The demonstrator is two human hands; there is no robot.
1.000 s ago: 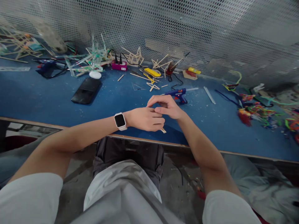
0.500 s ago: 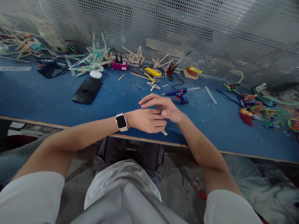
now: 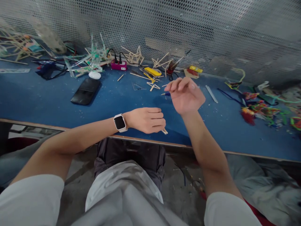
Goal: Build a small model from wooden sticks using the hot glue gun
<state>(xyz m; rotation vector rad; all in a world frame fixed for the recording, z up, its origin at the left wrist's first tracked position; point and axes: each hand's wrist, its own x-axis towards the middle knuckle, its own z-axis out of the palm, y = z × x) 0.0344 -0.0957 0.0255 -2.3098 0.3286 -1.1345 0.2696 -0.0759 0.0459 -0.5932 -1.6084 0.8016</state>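
My left hand (image 3: 147, 120), with a white smartwatch (image 3: 119, 122) on its wrist, rests at the near edge of the blue table (image 3: 47, 100). Its fingers are curled round a small wooden stick piece (image 3: 165, 131) whose end pokes out below. My right hand (image 3: 187, 95) hovers above the table, farther back and to the right, fingers loosely bent and apart, holding nothing. It hides most of the blue glue gun (image 3: 166, 94); only the nozzle tip shows at its left.
A black phone (image 3: 85, 91) lies at the left. Wooden stick models (image 3: 134, 57), a yellow cutter (image 3: 152, 72), a pink power strip (image 3: 119, 65) and loose sticks crowd the back by the perforated metal wall. Colourful pipe cleaners (image 3: 258, 110) litter the right side.
My right hand has lifted off my left hand and moved back and to the right, over the glue gun. My left hand has stayed put.
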